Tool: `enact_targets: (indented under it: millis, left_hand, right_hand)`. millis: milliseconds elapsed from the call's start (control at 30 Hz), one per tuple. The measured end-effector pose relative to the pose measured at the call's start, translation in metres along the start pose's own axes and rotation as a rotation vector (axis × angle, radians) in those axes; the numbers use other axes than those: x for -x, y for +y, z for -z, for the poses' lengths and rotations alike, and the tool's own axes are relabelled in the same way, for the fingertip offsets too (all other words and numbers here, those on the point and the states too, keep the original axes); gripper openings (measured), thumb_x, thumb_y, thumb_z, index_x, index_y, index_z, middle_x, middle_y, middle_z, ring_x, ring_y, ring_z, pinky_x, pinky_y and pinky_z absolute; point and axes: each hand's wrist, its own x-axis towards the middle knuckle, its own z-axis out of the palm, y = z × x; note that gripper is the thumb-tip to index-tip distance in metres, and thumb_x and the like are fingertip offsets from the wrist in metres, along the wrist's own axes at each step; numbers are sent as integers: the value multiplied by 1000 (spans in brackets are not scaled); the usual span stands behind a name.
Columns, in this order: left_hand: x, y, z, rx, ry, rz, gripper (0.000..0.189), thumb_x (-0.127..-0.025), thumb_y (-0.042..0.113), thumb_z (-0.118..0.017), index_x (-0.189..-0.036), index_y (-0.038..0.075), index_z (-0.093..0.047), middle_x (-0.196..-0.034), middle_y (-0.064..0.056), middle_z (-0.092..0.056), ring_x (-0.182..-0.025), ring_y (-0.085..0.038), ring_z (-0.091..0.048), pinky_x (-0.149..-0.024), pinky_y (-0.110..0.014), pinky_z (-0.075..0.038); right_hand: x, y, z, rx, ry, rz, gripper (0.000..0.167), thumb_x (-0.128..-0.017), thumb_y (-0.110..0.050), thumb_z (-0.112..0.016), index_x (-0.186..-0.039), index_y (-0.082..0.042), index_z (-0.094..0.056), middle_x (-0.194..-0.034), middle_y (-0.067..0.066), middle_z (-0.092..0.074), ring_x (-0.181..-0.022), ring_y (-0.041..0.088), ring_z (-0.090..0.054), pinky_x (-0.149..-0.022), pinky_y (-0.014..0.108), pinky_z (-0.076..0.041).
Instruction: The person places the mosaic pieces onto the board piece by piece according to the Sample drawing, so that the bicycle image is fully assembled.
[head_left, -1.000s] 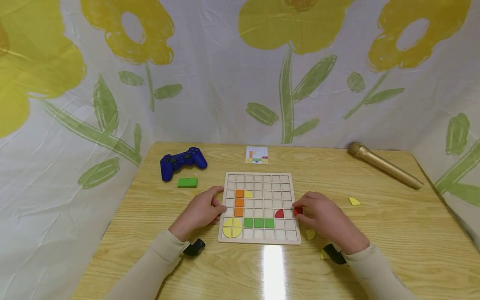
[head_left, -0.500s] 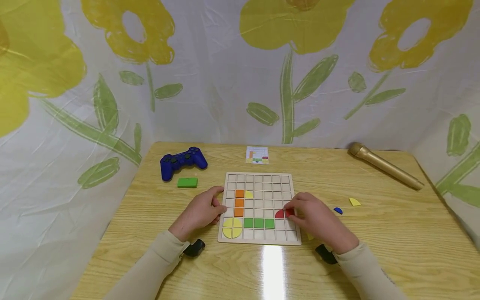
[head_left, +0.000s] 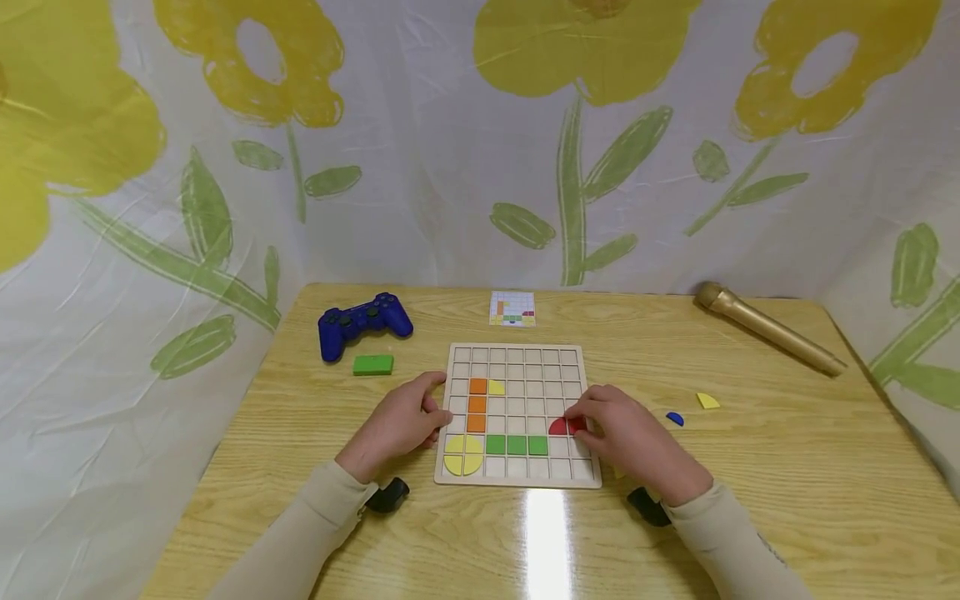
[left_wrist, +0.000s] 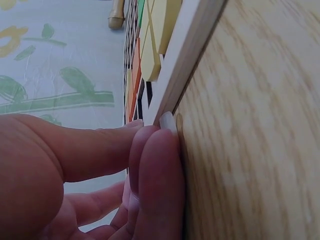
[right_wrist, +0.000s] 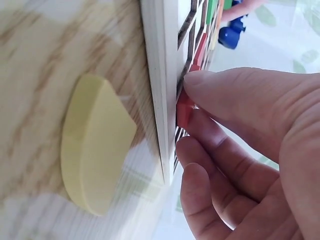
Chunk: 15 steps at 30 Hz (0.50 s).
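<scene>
A wooden grid board (head_left: 525,368) lies flat, bearing three orange squares (head_left: 477,404), three green squares (head_left: 517,444), yellow quarter-circles (head_left: 454,464) at its near left corner and one yellow quarter-circle (head_left: 496,387) higher up. My left hand (head_left: 393,421) grips the board's left edge, thumb over the rim (left_wrist: 182,60) and fingers against its side. Over the right-hand column, my right hand (head_left: 630,433) pinches a red quarter-circle (right_wrist: 184,111) between thumb and index finger. Another red quarter-circle (head_left: 557,427) sits in the cell just left of it. The hand partly hides the held piece.
A pattern card (head_left: 513,308) lies behind the board. A blue game controller (head_left: 365,325) and green block (head_left: 372,365) are at left, a gold microphone (head_left: 768,327) at back right. Right of the board lie a yellow quarter-circle (head_left: 707,401), a blue half-circle (head_left: 676,418) and another yellow piece (right_wrist: 97,145).
My right hand has moved left with the red quarter-circle, from the board's right edge to the cell beside the other red piece. The blue half-circle has come into sight. My left hand stays put.
</scene>
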Motion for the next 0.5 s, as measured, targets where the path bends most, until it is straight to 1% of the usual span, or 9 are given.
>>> enact_targets:
  millis: [267,500]
  left_hand:
    - [1,1,0,15,-1,-3,66,-104,13,-74,-164,12,-45,-92,-8,-66,-66,-20,-64,-61,-31,-50]
    - [1,1,0,24,-2,5,67,-104,13,-74,-164,13,-44,-92,-8,-65,-66,-20,-64,-61,-31,-50]
  right_hand:
    - [-1,2,-1,12,12,16,20,-94,-14,-86,-113,-15,-83,-111,-3,-71,-97,12,-59,-86,34,-59]
    - [0,2,-1,6,6,7,21,-94,-14,-86,-115,-14,-82,-115,-1,-72,-101,14,-60,-89,36,-60]
